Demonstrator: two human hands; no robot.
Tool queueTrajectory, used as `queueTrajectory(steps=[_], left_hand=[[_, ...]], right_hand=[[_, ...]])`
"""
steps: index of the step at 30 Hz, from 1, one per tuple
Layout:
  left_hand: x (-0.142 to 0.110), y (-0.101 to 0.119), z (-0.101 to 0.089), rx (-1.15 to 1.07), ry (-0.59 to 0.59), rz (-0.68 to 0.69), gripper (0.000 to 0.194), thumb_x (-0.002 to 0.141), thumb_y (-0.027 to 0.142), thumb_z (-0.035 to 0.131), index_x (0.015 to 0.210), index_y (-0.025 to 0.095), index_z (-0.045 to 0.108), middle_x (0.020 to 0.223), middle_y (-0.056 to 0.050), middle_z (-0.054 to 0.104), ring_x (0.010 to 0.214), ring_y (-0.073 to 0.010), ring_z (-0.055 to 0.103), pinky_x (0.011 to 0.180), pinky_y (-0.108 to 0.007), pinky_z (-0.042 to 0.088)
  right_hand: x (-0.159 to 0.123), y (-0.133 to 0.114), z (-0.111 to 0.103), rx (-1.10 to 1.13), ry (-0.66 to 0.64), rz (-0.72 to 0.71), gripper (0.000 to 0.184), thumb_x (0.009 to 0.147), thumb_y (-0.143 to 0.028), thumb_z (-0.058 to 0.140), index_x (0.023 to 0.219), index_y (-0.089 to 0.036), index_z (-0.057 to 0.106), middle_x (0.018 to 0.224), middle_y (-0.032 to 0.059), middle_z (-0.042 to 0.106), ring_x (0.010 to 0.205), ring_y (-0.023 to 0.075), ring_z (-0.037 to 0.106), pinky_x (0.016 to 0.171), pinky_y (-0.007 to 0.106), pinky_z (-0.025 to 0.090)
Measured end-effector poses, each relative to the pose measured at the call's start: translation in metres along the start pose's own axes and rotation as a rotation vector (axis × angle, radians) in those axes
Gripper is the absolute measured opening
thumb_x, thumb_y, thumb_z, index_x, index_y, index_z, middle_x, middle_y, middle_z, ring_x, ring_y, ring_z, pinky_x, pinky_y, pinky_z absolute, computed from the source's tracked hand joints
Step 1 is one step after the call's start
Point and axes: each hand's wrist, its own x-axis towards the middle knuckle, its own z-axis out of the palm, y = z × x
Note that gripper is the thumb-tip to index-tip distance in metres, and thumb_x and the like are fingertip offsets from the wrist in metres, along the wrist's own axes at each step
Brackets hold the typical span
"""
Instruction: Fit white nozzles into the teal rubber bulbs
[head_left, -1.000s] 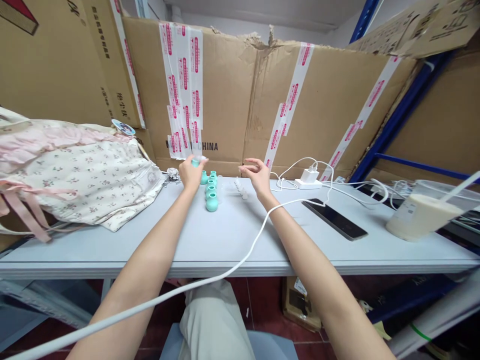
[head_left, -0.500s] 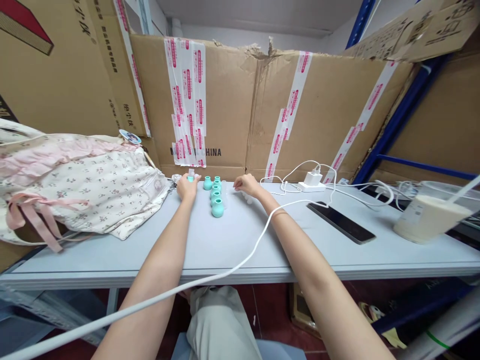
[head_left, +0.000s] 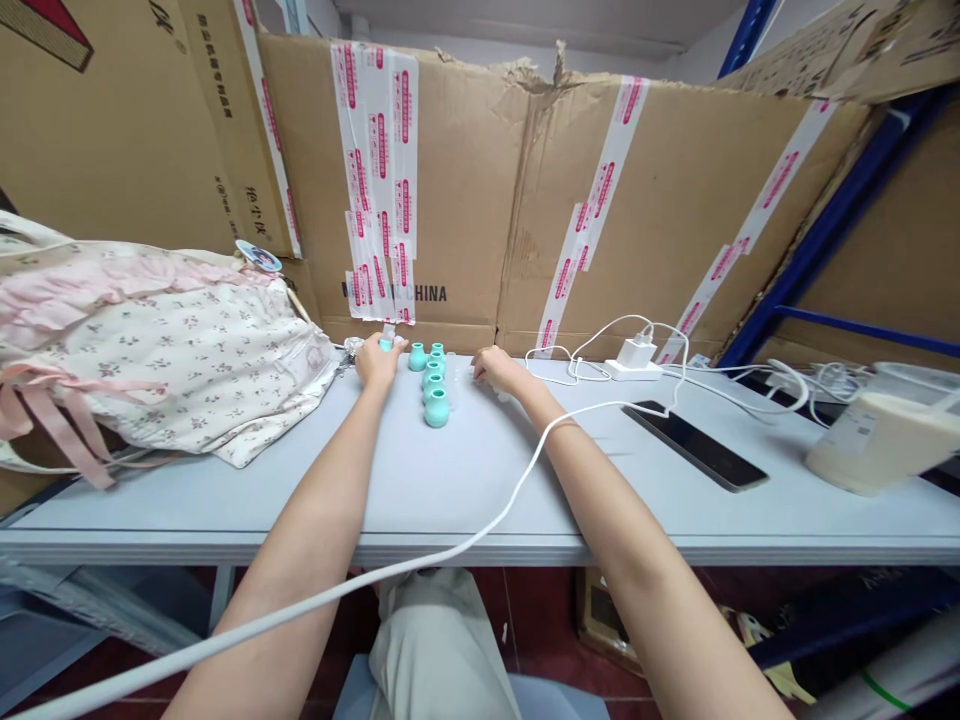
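Observation:
At the back of the table my left hand (head_left: 376, 362) is closed round a small teal bottle (head_left: 385, 345) with a clear piece on top. To its right stand several small round teal pots (head_left: 436, 408), upright and open-mouthed, roughly in a line running toward me. Clear plastic pieces (head_left: 453, 380) lie along their right side, hard to make out. My right hand (head_left: 498, 370) is low over the tabletop, its fingers bent together; what they hold, if anything, is hidden. Small clear pieces (head_left: 504, 396) show partly beneath it.
A floral cloth bag (head_left: 217, 350) lies left. On the right are a phone (head_left: 694, 446), a white charger on a power strip (head_left: 634, 366) and a plastic cup of drink (head_left: 855, 440). A white cable (head_left: 420, 556) crosses before my arms. Cardboard (head_left: 465, 200) walls the back.
The view has shifted slightly, so the table's things sit a little differently in the picture. Both hands stay at nearly the same places, the left still holding the teal bottle.

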Motion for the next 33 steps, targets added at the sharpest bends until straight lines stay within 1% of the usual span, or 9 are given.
queueTrajectory(steps=[4,8,12,14,21,23,26,29,33], left_hand=[[0.002,-0.001,0.002,0.01,-0.009,0.014,0.033,0.071,0.049,0.062,0.091,0.023,0.063,0.097,-0.01,0.067,0.096,-0.0275,0.059,0.079,-0.034,0.042],[0.002,-0.001,0.003,0.019,-0.014,0.029,0.033,0.071,0.049,0.062,0.09,0.022,0.063,0.097,-0.01,0.067,0.095,-0.0281,0.059,0.078,-0.034,0.041],[0.001,0.0,0.003,0.023,-0.029,0.045,0.033,0.072,0.05,0.061,0.091,0.023,0.064,0.096,-0.01,0.067,0.094,-0.0283,0.059,0.077,-0.034,0.041],[0.001,0.0,0.003,0.027,-0.032,0.048,0.034,0.072,0.05,0.061,0.092,0.023,0.064,0.096,-0.01,0.067,0.095,-0.028,0.059,0.077,-0.034,0.041],[0.0,0.007,0.002,0.018,-0.026,0.071,0.033,0.071,0.049,0.063,0.092,0.022,0.065,0.095,-0.009,0.068,0.092,-0.0267,0.06,0.075,-0.032,0.042],[-0.003,0.013,0.0,-0.015,-0.03,0.104,0.033,0.07,0.048,0.064,0.09,0.022,0.066,0.093,-0.008,0.069,0.09,-0.0256,0.06,0.074,-0.031,0.042],[-0.007,0.026,-0.004,-0.095,-0.062,0.194,0.032,0.069,0.045,0.067,0.09,0.021,0.067,0.092,-0.006,0.07,0.088,-0.0228,0.061,0.074,-0.029,0.042],[-0.011,0.04,-0.007,-0.18,-0.13,0.315,0.029,0.068,0.04,0.068,0.091,0.021,0.068,0.092,-0.003,0.07,0.086,-0.0199,0.061,0.075,-0.027,0.042],[-0.018,0.055,-0.012,-0.211,-0.193,0.423,0.03,0.069,0.039,0.066,0.093,0.022,0.069,0.085,0.0,0.069,0.081,-0.0185,0.06,0.072,-0.026,0.041]], right_hand=[[0.001,0.0,-0.003,-0.03,-0.093,-0.032,0.018,0.064,-0.001,0.063,0.065,-0.014,0.074,0.079,0.0089,0.072,0.075,0.0186,0.065,0.073,0.024,0.044],[0.0,-0.004,-0.01,-0.161,-0.166,-0.05,0.02,0.069,-0.003,0.061,0.074,-0.015,0.076,0.082,0.0103,0.072,0.081,0.0193,0.064,0.072,0.024,0.041],[-0.003,-0.01,-0.014,-0.353,-0.117,-0.083,0.016,0.071,-0.007,0.065,0.078,-0.017,0.076,0.095,0.0127,0.071,0.095,0.0238,0.061,0.085,0.032,0.035],[-0.005,-0.013,-0.015,-0.412,-0.1,-0.09,0.013,0.072,-0.011,0.067,0.08,-0.018,0.075,0.098,0.0131,0.07,0.099,0.0259,0.058,0.088,0.036,0.031],[-0.007,-0.016,-0.019,-0.407,-0.073,-0.078,0.012,0.072,-0.017,0.07,0.083,-0.02,0.075,0.093,0.0114,0.07,0.099,0.0257,0.055,0.088,0.039,0.026],[-0.007,-0.016,-0.023,-0.37,-0.022,-0.074,0.011,0.075,-0.017,0.068,0.084,-0.02,0.074,0.093,0.0104,0.071,0.098,0.0251,0.055,0.087,0.038,0.025],[-0.007,-0.018,-0.03,-0.235,0.148,-0.019,0.016,0.082,-0.017,0.057,0.085,-0.02,0.073,0.094,0.0084,0.071,0.095,0.023,0.057,0.087,0.037,0.027],[-0.006,-0.026,-0.037,0.038,0.331,0.025,0.021,0.085,-0.021,0.052,0.093,-0.021,0.072,0.096,0.0051,0.071,0.089,0.0189,0.061,0.084,0.032,0.034],[-0.008,-0.044,-0.04,0.36,0.43,-0.046,0.025,0.082,-0.031,0.058,0.103,-0.022,0.069,0.094,0.0018,0.072,0.08,0.0151,0.063,0.078,0.026,0.042]])
